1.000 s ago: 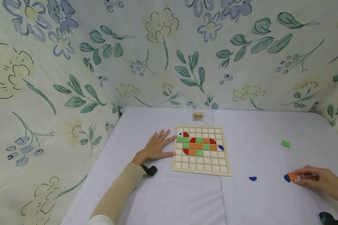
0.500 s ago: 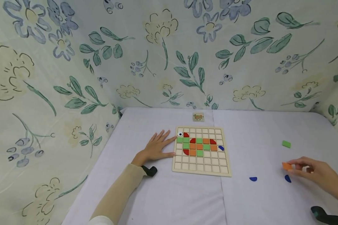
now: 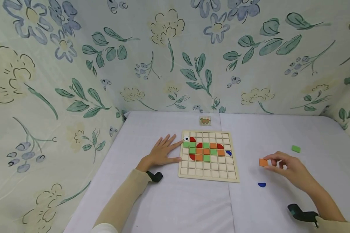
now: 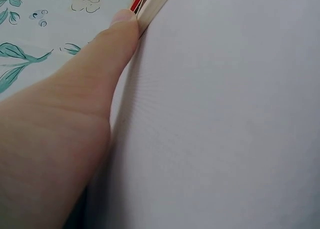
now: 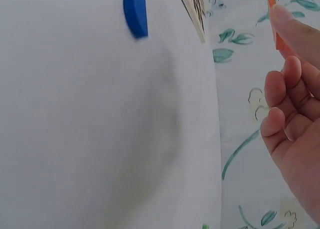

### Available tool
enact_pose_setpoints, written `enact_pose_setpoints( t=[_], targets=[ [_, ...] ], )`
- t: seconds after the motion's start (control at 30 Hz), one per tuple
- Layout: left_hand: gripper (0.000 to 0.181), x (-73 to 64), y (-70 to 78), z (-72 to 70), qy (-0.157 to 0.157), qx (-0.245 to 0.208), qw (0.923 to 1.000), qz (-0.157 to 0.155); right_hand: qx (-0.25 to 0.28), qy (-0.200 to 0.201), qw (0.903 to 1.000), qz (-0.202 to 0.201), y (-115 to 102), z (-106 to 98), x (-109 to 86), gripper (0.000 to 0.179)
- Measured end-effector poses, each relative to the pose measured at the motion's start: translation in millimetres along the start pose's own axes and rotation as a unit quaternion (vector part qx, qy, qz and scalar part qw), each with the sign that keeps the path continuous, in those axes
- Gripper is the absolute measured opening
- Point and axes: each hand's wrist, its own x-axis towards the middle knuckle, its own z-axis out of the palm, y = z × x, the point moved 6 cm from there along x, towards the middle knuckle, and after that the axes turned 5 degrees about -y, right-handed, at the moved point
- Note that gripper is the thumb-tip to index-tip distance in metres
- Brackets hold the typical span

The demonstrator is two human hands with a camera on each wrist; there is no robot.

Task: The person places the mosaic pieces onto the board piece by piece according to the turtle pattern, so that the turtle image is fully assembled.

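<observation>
A square wooden grid board point(image 3: 202, 166) lies on the table, partly filled with green, orange and red tiles, a white eye piece point(image 3: 186, 138) and a blue half-round piece point(image 3: 228, 153). My left hand point(image 3: 162, 152) rests beside it with spread fingers, thumb and index fingertips at its left edge. In the left wrist view the thumb meets the board's side point(image 4: 156, 10). Right of the board, my right hand point(image 3: 290, 168) pinches an orange square tile point(image 3: 263, 162) between thumb and fingertips, held above the table in the right wrist view.
A loose blue half-round piece point(image 3: 262, 185) lies on the white cloth point(image 3: 192, 207) in front of the right hand. Farther right is a green tile point(image 3: 296, 149). Behind the board lies a small pattern card point(image 3: 205, 121). Flowered fabric point(image 3: 151, 64) hangs around the table.
My right hand has lifted the orange tile off beside a blue half-round piece and carried it left toward the board. That blue piece is now hidden under the hand. The left hand stays put.
</observation>
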Motion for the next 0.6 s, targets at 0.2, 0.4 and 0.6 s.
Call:
enact_pose_setpoints(
  t=[0.2, 0.4, 0.6],
  targets=[
    [0.087, -0.1, 0.8, -1.7, -0.001, -0.008, 1.0000, -0.001, 0.027, -0.003, 0.9993, -0.024, -31, 25, 18.8, 0.029],
    [0.088, 0.9, -0.9, -0.4, -0.004, 0.000, 1.0000, -0.001, 0.048, -0.013, 0.9987, -0.013, -48, 50, 33.5, 0.025],
    [0.088, 1.3, -3.7, 1.9, -0.007, -0.007, 0.9999, 0.001, 0.064, -0.027, 0.9974, 0.018, -60, 76, 49.6, 0.024]
  ],
)
